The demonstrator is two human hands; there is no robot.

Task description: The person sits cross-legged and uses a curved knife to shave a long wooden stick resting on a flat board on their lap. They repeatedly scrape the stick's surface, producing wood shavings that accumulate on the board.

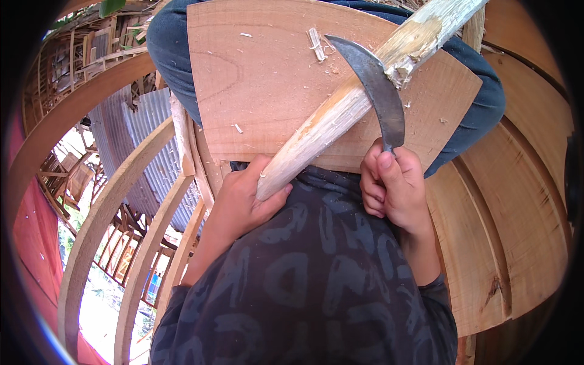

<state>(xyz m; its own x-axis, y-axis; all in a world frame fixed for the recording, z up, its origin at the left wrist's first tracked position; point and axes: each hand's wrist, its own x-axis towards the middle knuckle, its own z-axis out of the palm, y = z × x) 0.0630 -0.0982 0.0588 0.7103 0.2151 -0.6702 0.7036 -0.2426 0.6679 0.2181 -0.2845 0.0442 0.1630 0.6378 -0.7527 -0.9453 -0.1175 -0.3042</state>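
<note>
A pale, stripped wooden pole slants across my lap from lower left to upper right. My left hand is wrapped round its near end. In my right hand is a sickle with a dark curved blade, its handle hidden in my closed fingers. The blade lies across the pole, its tip toward the upper left. Just beyond the blade, a rough, splintered notch shows in the wood. Whether the edge touches the pole I cannot tell.
A flat wooden board rests over my legs, with a curled wood chip and small shavings on it. Curved timber ribs and a corrugated metal sheet stand at the left. Wide wooden planks lie along the right.
</note>
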